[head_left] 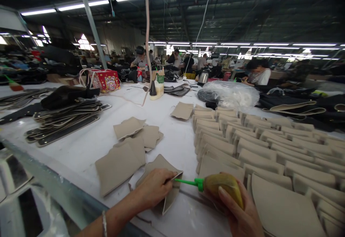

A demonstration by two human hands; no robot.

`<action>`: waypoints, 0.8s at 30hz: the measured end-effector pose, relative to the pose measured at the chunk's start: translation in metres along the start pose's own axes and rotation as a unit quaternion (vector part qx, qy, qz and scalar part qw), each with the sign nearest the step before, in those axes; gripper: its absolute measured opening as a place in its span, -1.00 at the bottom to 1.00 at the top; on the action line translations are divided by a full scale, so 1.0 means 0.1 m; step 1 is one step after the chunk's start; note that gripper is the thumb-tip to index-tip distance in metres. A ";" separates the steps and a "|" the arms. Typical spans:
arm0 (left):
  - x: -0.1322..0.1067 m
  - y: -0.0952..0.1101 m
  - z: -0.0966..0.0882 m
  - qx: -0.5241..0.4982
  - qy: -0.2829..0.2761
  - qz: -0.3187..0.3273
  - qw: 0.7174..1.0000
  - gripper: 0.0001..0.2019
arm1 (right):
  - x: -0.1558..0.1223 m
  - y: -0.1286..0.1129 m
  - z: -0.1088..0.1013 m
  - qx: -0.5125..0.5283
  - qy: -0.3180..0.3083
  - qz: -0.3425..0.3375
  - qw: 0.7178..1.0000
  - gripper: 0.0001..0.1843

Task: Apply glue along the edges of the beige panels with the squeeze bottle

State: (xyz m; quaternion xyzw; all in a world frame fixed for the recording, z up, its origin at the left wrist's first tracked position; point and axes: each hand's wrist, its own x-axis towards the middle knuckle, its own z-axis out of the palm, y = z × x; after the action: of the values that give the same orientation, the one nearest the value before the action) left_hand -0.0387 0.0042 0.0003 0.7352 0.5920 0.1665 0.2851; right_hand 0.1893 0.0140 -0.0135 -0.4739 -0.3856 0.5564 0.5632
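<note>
My left hand (156, 188) is closed on a beige leather piece (172, 197), pinching it near its upper edge at the table's front. In my right hand (244, 212) is a glue bottle (222, 188) with yellowish contents and a green nozzle, its body wrapped by my fingers. The nozzle tip reaches the edge of the leather piece, close to my left fingertips. Whether the tip touches the leather I cannot tell. Several flat beige pieces (118, 163) lie to the left of my left hand. Rows of folded beige pieces (258, 161) stand at the right.
Dark stacked leather parts (64, 122) lie at the left. Behind are a red patterned bag (106, 81), a cream container with a black cone (157, 90) and a clear plastic bag (231, 95). A cable (147, 32) hangs over the white table (78, 165). Several people sit farther back.
</note>
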 end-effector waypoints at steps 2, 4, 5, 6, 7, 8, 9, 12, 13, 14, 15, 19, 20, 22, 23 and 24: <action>-0.01 0.01 -0.03 -0.008 -0.003 -0.006 1.000 -0.73 | 0.00 0.01 -0.01 -0.028 -0.001 -0.010 1.000 -0.40; -0.02 0.03 -0.05 -0.017 -0.005 -0.010 1.000 -0.71 | 0.00 0.02 -0.02 -0.071 0.005 -0.025 0.997 -0.38; -0.02 0.04 -0.05 -0.022 -0.006 -0.013 1.000 -0.70 | -0.01 0.02 -0.03 -0.100 0.009 -0.035 0.994 -0.37; -0.02 0.05 -0.05 -0.026 -0.007 -0.016 1.000 -0.69 | -0.01 0.02 -0.05 -0.131 0.012 -0.046 0.990 -0.37; -0.02 0.05 -0.04 -0.026 -0.006 -0.020 0.999 -0.68 | -0.01 0.02 -0.06 -0.162 0.015 -0.057 0.985 -0.37; -0.02 0.06 -0.03 -0.024 -0.003 -0.023 0.999 -0.67 | -0.02 0.01 -0.07 -0.190 0.016 -0.067 0.979 -0.37; -0.01 0.06 -0.01 -0.019 0.001 -0.023 1.000 -0.66 | -0.03 0.00 -0.07 -0.213 0.016 -0.076 0.974 -0.37; 0.00 0.04 0.06 0.003 0.025 -0.014 1.000 -0.62 | -0.04 -0.03 -0.05 -0.254 0.013 -0.104 0.962 -0.39; 0.00 0.03 0.09 0.009 0.033 -0.013 0.999 -0.61 | -0.05 -0.04 -0.04 -0.262 0.011 -0.117 0.958 -0.40; 0.00 0.02 0.11 0.013 0.038 -0.013 0.999 -0.61 | -0.05 -0.05 -0.03 -0.268 0.009 -0.132 0.954 -0.41; 0.00 0.01 0.13 0.017 0.043 -0.015 0.999 -0.62 | -0.05 -0.06 -0.02 -0.271 0.005 -0.149 0.951 -0.42; 0.00 -0.01 0.16 0.024 0.049 -0.023 0.998 -0.63 | -0.06 -0.08 -0.02 -0.289 -0.008 -0.191 0.938 -0.48; 0.00 -0.01 0.16 0.025 0.049 -0.024 0.998 -0.63 | -0.06 -0.09 -0.03 -0.295 -0.010 -0.189 0.937 -0.48; 0.00 -0.02 0.16 0.027 0.048 -0.024 0.998 -0.64 | -0.06 -0.11 -0.03 -0.299 -0.018 -0.175 0.938 -0.48; 0.00 -0.02 0.15 0.028 0.050 -0.024 0.998 -0.64 | -0.05 -0.12 -0.04 -0.298 -0.024 -0.167 0.939 -0.48; 0.00 -0.02 0.15 0.030 0.051 -0.023 0.998 -0.64 | -0.04 -0.13 -0.04 -0.297 -0.030 -0.160 0.941 -0.48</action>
State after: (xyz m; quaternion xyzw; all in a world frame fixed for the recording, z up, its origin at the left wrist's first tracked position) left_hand -0.0313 0.0015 -0.0128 0.7199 0.6275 0.1797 0.2361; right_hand 0.1958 0.0106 -0.0018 -0.5346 -0.6213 0.3326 0.4664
